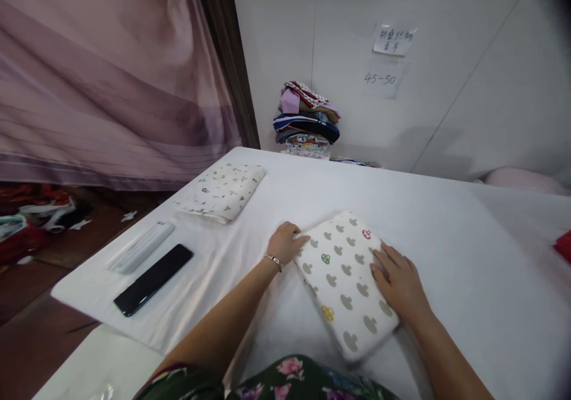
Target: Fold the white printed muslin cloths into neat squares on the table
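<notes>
A folded white cloth [345,269] printed with grey mouse-head shapes, plus a few red, green and yellow ones, lies at an angle on the table in front of me. At its left corner, my left hand [284,244] pinches the edge, thumb over the top and the other fingers partly hidden. My right hand [401,281] rests along the right edge, its fingers stretched out and apart on the fabric. A second folded white cloth [225,192] with small dark prints lies toward the far left of the table.
A black phone [154,279] and a long white plastic-wrapped object [143,247] lie near the left edge of the white-covered table [428,227]. Behind it rises a stack of folded fabrics [307,117] against the wall. A pink curtain [111,73] hangs at left.
</notes>
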`<state>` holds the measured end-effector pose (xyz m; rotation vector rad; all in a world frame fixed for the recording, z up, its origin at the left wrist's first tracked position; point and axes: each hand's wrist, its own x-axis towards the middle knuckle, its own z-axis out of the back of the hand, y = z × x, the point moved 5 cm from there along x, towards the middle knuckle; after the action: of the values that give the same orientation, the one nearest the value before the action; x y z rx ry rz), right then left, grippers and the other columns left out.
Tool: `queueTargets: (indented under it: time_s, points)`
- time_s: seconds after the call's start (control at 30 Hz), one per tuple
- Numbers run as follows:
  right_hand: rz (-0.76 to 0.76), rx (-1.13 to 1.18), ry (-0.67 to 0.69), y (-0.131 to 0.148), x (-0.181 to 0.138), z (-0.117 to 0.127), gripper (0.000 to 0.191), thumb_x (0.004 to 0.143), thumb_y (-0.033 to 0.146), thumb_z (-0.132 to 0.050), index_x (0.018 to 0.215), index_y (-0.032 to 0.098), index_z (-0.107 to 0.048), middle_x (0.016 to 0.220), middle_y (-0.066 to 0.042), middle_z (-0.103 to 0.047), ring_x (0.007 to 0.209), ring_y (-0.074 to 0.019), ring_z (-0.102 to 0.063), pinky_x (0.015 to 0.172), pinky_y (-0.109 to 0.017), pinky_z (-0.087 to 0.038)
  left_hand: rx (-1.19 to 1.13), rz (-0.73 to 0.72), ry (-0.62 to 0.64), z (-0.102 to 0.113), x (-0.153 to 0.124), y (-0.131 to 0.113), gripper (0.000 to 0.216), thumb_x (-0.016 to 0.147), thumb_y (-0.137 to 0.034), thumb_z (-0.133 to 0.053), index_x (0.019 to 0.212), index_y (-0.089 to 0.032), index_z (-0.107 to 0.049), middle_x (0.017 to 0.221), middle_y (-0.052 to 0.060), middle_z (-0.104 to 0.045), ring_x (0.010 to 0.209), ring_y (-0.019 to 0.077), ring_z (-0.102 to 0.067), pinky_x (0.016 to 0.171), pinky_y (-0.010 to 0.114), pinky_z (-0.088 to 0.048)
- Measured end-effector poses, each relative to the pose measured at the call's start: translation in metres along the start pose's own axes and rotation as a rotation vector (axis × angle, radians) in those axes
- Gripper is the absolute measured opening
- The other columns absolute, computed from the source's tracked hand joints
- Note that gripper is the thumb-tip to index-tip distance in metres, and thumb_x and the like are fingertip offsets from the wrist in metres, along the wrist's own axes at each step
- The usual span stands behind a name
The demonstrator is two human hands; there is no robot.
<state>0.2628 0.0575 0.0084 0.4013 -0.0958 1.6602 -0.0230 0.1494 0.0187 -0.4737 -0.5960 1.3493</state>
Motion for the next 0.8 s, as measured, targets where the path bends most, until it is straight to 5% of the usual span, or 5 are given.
queueTargets:
  time_s: [0.8]
  points:
    - [-0.048, 0.097, 0.052, -0.0014, 0.0031, 0.0034, 0.039, 0.086, 0.04, -0.039, 0.114, 0.021, -0.058, 0.131, -0.008, -0.048, 0.121, -0.0258, -0.042, 0.1, -0.048, -0.032, 0.01, 0.207, 0.012, -0.0026, -0.0024, 0.0104, 0.023, 0.08, -0.04, -0.052, 0.07, -0.019, -0.051, 0.072, 0.0, -0.054, 0.069, 0.0137, -0.051, 0.06, 0.025, -0.034]
